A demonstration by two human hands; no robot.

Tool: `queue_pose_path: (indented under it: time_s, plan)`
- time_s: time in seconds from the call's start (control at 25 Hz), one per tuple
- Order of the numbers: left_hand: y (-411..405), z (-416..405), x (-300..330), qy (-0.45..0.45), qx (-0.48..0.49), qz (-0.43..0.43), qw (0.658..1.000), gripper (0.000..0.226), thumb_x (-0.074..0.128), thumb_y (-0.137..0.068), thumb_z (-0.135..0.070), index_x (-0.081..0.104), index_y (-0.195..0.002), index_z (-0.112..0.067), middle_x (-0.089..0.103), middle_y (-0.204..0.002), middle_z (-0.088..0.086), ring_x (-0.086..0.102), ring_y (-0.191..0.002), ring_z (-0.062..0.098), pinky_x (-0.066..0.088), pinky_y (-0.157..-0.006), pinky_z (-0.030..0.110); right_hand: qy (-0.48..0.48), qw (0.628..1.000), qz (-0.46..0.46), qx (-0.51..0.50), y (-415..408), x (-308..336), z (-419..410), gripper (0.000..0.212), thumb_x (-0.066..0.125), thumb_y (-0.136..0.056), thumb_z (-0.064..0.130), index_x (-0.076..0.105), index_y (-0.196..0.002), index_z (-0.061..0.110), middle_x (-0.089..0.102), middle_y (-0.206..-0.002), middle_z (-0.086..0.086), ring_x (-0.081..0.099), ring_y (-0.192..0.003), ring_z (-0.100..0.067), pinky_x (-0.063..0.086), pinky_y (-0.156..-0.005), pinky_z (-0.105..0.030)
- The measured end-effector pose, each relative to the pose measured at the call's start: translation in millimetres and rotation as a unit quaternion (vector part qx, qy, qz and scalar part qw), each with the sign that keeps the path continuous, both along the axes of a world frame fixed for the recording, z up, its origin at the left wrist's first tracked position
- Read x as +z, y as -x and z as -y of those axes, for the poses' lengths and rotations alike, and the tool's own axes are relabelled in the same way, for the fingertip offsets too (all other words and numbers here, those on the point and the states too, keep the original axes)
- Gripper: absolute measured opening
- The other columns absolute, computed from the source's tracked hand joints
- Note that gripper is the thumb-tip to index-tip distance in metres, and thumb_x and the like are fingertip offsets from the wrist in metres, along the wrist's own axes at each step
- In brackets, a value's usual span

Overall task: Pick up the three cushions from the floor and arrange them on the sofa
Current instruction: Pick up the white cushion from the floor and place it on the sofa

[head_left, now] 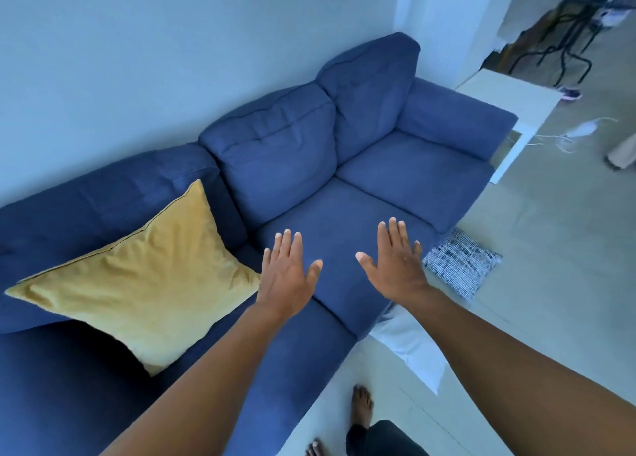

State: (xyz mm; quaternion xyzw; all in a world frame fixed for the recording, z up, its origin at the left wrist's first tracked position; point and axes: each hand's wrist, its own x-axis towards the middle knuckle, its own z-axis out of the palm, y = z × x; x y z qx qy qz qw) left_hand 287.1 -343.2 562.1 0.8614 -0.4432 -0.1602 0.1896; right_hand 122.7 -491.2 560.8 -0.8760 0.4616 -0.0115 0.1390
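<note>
A yellow cushion [148,276] leans against the backrest at the left end of the blue sofa [344,166]. On the floor by the sofa's front edge lies a black-and-white patterned cushion [461,266]. A white cushion [409,345] lies on the floor nearer me, partly hidden under my right forearm. My left hand [287,273] and my right hand [395,262] hover over the middle seat, palms down, fingers spread, holding nothing.
A white side table [509,101] stands beyond the sofa's right armrest. Cables and a black stand [568,39] sit at the far right. My bare feet [361,407] stand on the pale floor close to the sofa front.
</note>
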Motion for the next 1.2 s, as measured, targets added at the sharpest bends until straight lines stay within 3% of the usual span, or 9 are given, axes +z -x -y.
queue_pose_path:
  time_s: [0.48, 0.84, 1.2]
  plan:
    - [110.9, 161.0, -39.1, -0.059, -0.174, 0.007, 0.983, 0.079, 0.043, -0.110, -0.049, 0.012, -0.171, -0.010, 0.004, -0.181, 0.010, -0.002, -0.168, 0.027, 0.005, -0.135, 0.046, -0.035, 0.985, -0.003, -0.168, 160.7, -36.9, 101.3, 0.082, 0.040, -0.103, 0.056, 0.014, -0.162, 0.007, 0.003, -0.173, -0.016, -0.001, -0.160, -0.032, 0.015, -0.123, -0.061]
    - [194.2, 286.8, -95.0, -0.145, -0.197, -0.017, 0.970, 0.079, 0.046, -0.110, -0.046, 0.013, -0.171, -0.008, 0.007, -0.181, 0.012, 0.002, -0.168, 0.028, 0.009, -0.135, 0.045, -0.105, 0.974, -0.030, -0.198, 253.2, -95.5, 199.3, 0.083, 0.038, -0.104, 0.055, 0.009, -0.163, 0.005, 0.000, -0.173, -0.016, -0.004, -0.160, -0.032, 0.014, -0.122, -0.059]
    - [222.0, 382.6, -140.4, -0.192, -0.256, -0.045, 0.946, 0.079, 0.049, -0.109, -0.042, 0.014, -0.171, -0.008, 0.008, -0.181, 0.012, 0.006, -0.168, 0.029, 0.011, -0.135, 0.044, -0.151, 0.946, -0.016, -0.285, 282.3, -131.7, 256.5, 0.081, 0.041, -0.104, 0.053, 0.013, -0.163, 0.004, 0.006, -0.173, -0.018, 0.002, -0.160, -0.033, 0.018, -0.123, -0.057]
